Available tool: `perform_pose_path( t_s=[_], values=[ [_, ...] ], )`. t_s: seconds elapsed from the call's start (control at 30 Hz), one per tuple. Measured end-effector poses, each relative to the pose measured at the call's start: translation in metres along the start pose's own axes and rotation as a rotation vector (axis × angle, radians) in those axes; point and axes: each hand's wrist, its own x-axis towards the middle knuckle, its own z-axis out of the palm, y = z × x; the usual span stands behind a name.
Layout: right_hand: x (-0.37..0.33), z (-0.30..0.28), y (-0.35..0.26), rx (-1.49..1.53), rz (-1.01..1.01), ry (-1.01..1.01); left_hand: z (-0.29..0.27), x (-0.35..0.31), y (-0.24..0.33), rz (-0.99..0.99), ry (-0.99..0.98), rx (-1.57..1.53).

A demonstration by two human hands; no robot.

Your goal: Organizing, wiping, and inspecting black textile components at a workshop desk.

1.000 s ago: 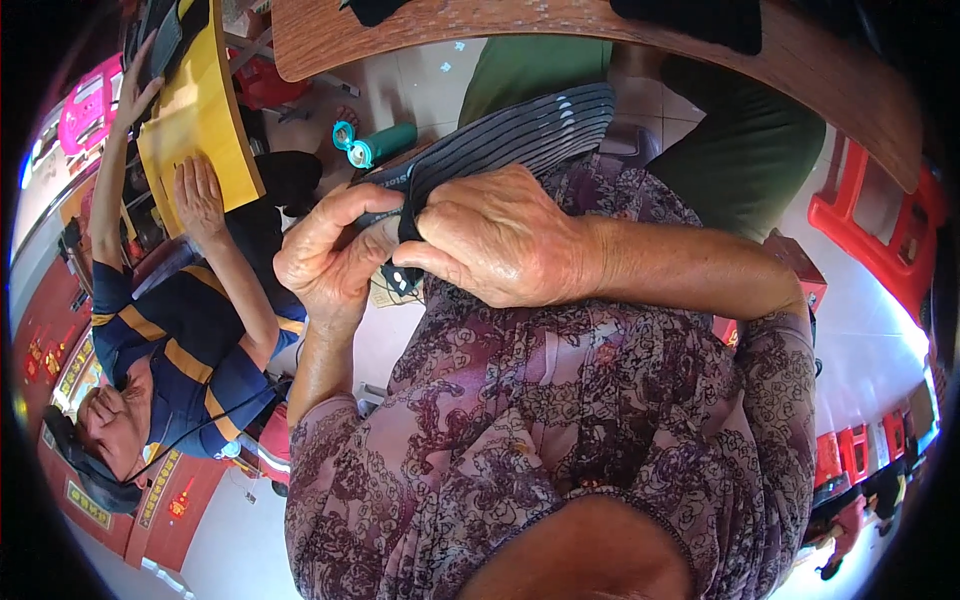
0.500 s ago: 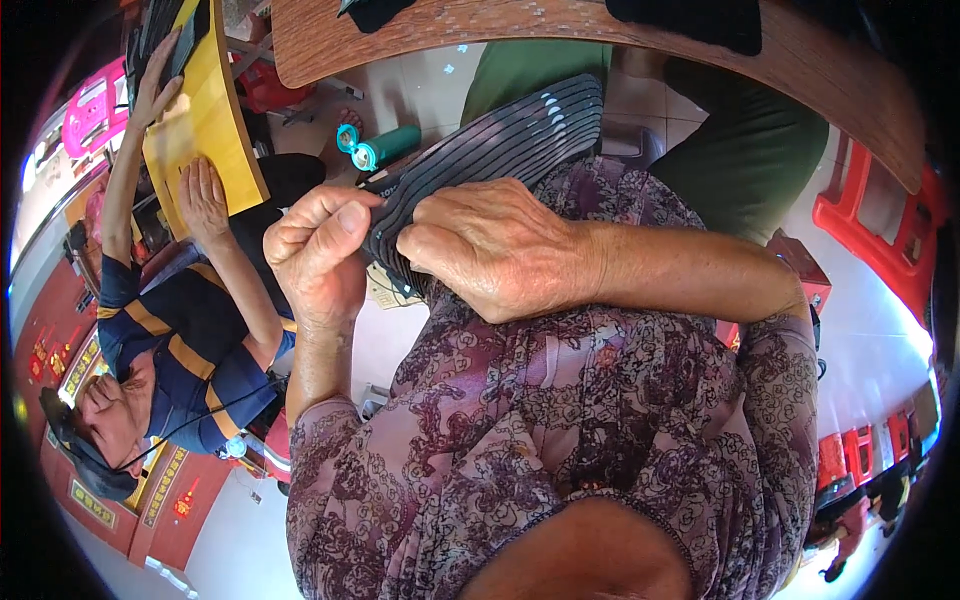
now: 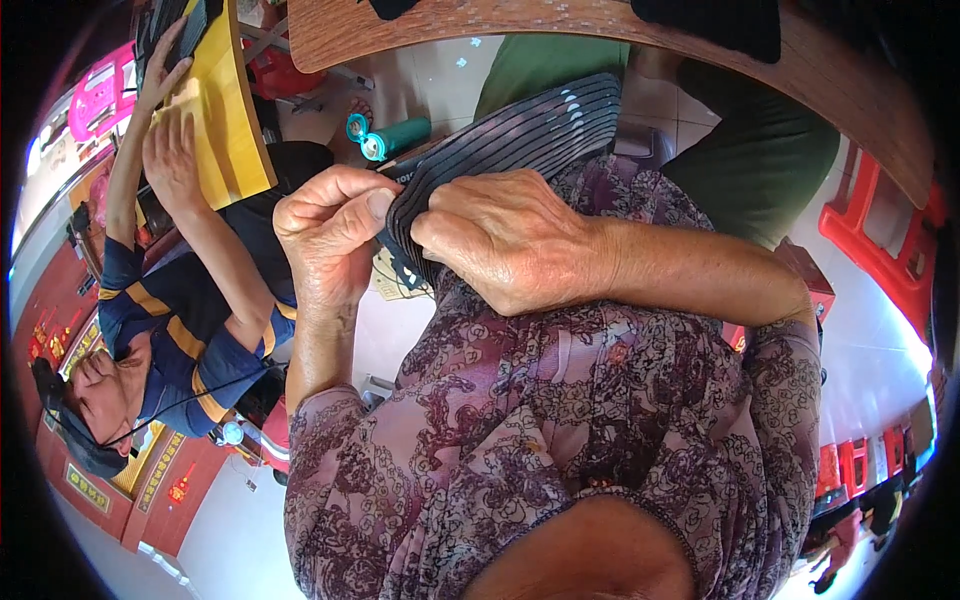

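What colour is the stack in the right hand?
The stack is black to dark grey, best in head view.

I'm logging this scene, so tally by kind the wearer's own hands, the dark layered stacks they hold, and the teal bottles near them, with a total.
Left hand and right hand: 2
Dark layered stack: 1
Teal bottle: 1
Total: 4

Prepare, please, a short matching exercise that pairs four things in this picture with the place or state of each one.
Things
1. fanned stack of thin dark pieces
2. turquoise cylindrical bottle
3. brown wood-grain tabletop
4. bright pink plastic stool

Places or states
A. at the far left of the view
B. gripped by the right hand, with the left hand at its edge
C. along the top of the view
D. lid flipped open

Pairs: 1-B, 2-D, 3-C, 4-A
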Motion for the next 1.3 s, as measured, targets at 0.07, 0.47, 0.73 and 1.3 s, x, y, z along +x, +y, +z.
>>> perform_pose_path(
  t_s=[0.07,0.47,0.73,1.3],
  values=[
    [0.011,0.001,0.004,-0.026,-0.012,0.001,-0.007,0.011,0.007,0.022,-0.017,-0.017],
    [0.013,-0.006,0.0,-0.025,0.034,-0.097,-0.008,0.007,0.016,0.305,-0.179,0.327],
    [0.016,-0.007,0.009,0.144,0.17,0.183,-0.017,0.015,0.007,-0.012,-0.242,0.036],
    [0.023,-0.007,0.028,0.683,0.687,0.28,0.003,0.025,-0.031,-0.127,-0.036,-0.081]
  ],
)
